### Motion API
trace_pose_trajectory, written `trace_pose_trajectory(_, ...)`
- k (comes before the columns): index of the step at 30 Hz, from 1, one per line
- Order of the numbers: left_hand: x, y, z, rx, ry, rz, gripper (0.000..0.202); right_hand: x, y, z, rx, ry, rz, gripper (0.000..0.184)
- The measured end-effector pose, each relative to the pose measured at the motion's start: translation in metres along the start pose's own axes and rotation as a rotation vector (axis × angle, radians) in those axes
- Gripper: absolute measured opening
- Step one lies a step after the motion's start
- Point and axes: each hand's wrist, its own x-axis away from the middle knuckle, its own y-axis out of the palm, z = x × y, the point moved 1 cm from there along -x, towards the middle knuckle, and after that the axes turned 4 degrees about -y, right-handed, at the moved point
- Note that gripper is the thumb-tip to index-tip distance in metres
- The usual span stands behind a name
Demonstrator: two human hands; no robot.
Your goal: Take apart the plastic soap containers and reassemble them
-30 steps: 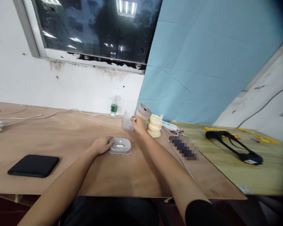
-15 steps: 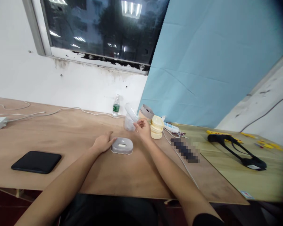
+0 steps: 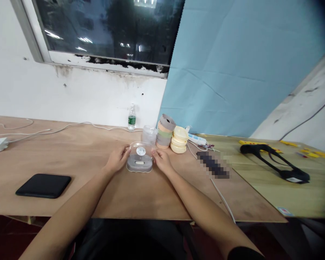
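Observation:
Between my two hands a clear plastic lid (image 3: pixel 137 146) with a round white sticker is tilted up above a rounded grey base (image 3: pixel 132 167). My left hand (image 3: pixel 118 158) has its fingers closed on the lid's left edge. At the right edge, my right hand (image 3: pixel 162 160) pinches the same lid. The base lies on the table and has a pale oval piece (image 3: pixel 139 162) in its middle. I cannot tell whether lid and base touch.
Behind the lid stand nested clear covers (image 3: pixel 149 134), a stack of grey, green and orange pieces (image 3: pixel 165 133) and a pale yellow stack (image 3: pixel 179 140). A water bottle (image 3: pixel 131 118) is by the wall. A black flat case (image 3: pixel 43 185) lies left; black straps (image 3: pixel 273 162) lie right.
My right hand has brought the clear lid down and toward me from the stacks to over the grey base. My left hand has moved from the base to the lid's left edge.

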Motion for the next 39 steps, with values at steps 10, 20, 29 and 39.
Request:
trace_pose_trajectory(10, -0.001, 0.006, -0.007, -0.067, -0.031, -0.136, 0.051, -0.001, 0.002, 0.012, 0.026, 0.178, -0.190, 0.057)
trace_pose_trajectory(20, -0.003, 0.009, -0.014, -0.174, 0.012, -0.212, 0.044, -0.001, -0.003, 0.011, 0.331, 0.077, -0.339, 0.060)
trace_pose_trajectory(29, -0.004, 0.012, -0.017, -0.188, -0.009, -0.219, 0.045, -0.003, -0.011, 0.014, 0.306, 0.069, -0.489, 0.060)
trace_pose_trajectory(39, -0.009, -0.015, -0.026, -0.194, -0.091, 0.246, 0.042, 0.017, 0.019, -0.018, 0.309, -0.042, -0.775, 0.073)
